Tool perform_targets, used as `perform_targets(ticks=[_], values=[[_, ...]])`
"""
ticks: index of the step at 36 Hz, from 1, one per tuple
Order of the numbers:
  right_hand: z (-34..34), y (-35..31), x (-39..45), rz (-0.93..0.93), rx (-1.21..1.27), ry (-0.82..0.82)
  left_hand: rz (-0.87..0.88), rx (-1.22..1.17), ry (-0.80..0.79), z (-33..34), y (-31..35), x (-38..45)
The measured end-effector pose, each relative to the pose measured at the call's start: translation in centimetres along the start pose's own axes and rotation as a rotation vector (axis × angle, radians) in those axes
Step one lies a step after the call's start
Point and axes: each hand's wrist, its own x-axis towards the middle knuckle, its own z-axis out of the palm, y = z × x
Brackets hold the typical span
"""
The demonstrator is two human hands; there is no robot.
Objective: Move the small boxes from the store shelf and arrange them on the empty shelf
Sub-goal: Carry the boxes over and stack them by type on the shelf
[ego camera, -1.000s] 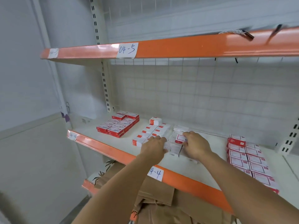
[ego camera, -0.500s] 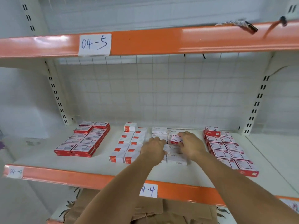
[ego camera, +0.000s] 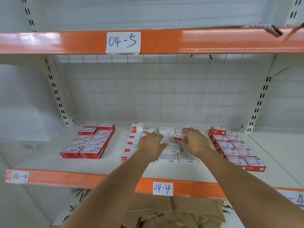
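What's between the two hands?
White boxes lying flat on the shelf, seen in the head view between the left hand and right hand.

White shelf (ego camera: 164, 170) — small boxes (ego camera: 92, 142) in rows

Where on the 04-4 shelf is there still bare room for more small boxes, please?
Bare: the gap between the left red stack and the white boxes, the front strip, and right of the right red stack. Crowded: the middle, under the left hand and right hand.
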Motion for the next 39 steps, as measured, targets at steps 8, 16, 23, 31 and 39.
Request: perform_targets(ticks=[8,16,23,31,39], values=[[1.6,-5.9,-0.1,-0.1,0.045,-0.007,-0.125,0.036,0.006,-0.4,-4.7,-3.0],[2.6,-12.3,0.8,-0.221,0.099,-0.033,-0.238,0.033,0.044,-2.1,-10.6,-4.4],[4.9,-18.1,2.5,-0.218,0.123,-0.054,-0.259,-0.01,0.066,-2.1,-16.9,-4.6],[6.7,-24.5,5.3,-0.11,0.101,-0.02,-0.204,-0.005,0.108,-3.1,-25.1,-3.2],[8.6,-28.6,6.5,-0.03,0.12,-0.044,-0.13,-0.013,0.077,-2.5,-29.8,-1.4]])
